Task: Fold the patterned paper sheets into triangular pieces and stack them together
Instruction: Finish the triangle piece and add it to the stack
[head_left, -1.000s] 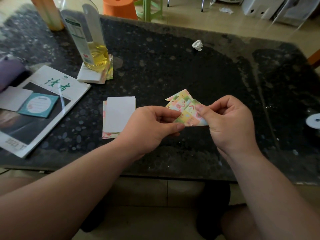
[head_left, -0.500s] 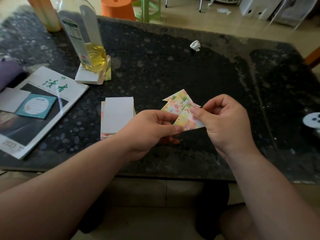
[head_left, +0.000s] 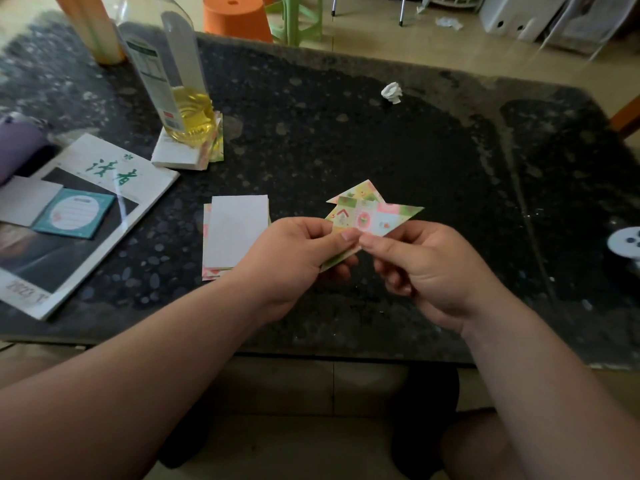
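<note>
A: Light source?
B: Daylight from the far side. Floor [head_left: 363,39] beyond the table [head_left: 346,140] is bright, nearly washed out. Tabletop is dim, with a dull sheen along its far and right parts.
A: Glare?
B: Thin white streak on the magazine [head_left: 104,157], left. Highlights on the bottle [head_left: 180,81].
A: Focus?
B: Folded paper [head_left: 367,216] at centre is fairly crisp. Forearms [head_left: 138,375], near, are soft. Far right corner is smeared. Deep shadow under the table.
A: Edges?
B: Wide-angle bend. Table edges curve and the bottle stands slanted.

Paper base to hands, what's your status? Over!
Status: left hand and right hand pinch folded paper. More flat sheets on table. Nothing in the way.
</note>
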Available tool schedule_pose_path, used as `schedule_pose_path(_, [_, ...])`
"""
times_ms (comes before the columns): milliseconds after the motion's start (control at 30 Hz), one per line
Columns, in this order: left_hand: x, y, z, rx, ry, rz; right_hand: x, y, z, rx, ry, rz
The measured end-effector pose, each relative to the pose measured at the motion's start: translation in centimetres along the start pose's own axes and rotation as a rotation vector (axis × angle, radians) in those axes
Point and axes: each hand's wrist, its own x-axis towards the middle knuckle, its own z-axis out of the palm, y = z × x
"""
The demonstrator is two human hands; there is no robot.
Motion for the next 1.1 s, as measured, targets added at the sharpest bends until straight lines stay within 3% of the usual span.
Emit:
schedule_pose_path(233, [-0.1, 0.1, 0.0, -0.128, -0.136, -0.075, -0.1, 0.0, 0.3, 0.009, 0.012, -0.004])
schedule_pose_path(567, [-0.1, 0.7, -0.3, 0.047, -0.209, -0.093, 0.0, -0.2, 0.0, -0.002, 0.079, -0.029])
schedule_pose_path(767, [-0.4, 0.8, -0.3, 0.094, -0.215, -0.02, 0.9, -0.9, -1.5, 0.14, 0.219, -0.113])
schedule_pose_path(900, [-0.5, 0.6, -0.7, 0.15, -0.185, -0.016, 2.5, -2.0, -5.1, 0.459, 0.492, -0.093])
schedule_pose_path(967, [-0.6, 0.4, -1.1, 0.137, -0.144, -0.029, 2.5, -2.4, -6.7, 0.471, 0.59, -0.101])
schedule_pose_path(1033, [-0.6, 0.4, -1.4, 0.108, -0.105, -0.04, 1.9, -2.1, -5.9, 0.357, 0.515, -0.09])
schedule_pose_path(1100, [-0.5, 0.3, -1.3, 0.081, -0.084, -0.031, 0.9, -1.2, -3.1, 0.173, 0.241, -0.04])
